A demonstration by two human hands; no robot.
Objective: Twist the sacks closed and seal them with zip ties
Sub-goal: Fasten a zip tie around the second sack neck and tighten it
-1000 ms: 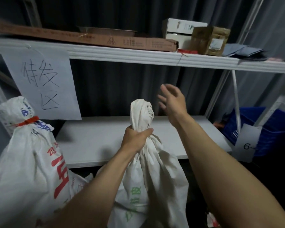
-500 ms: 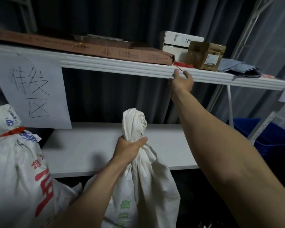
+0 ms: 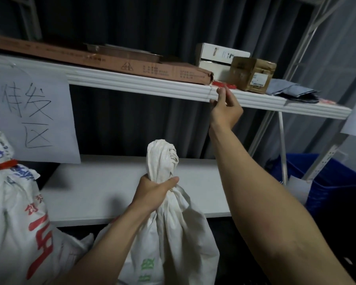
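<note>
Top shelf [image 3: 132, 85] layout: flat carton [image 3: 111, 64] on its left part, a small box [image 3: 253, 75] further right, zip ties [image 3: 224, 84] between those two. Paper sign [image 3: 31, 116] hangs off its left end. Lower shelf [image 3: 111, 192] underneath, sack [image 3: 173, 233] in front of that.

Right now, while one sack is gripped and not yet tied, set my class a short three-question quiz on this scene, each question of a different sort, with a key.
1. True or false: the left hand grips the middle sack by its twisted neck.
2. Multiple choice: the loose red zip ties lie on A) the lower shelf, B) the upper shelf, C) the floor.
3. Fill the gap: the far-left sack is already sealed at its neck with a ___ tie.

Key: 1 true; 2 B; 3 red.
</note>
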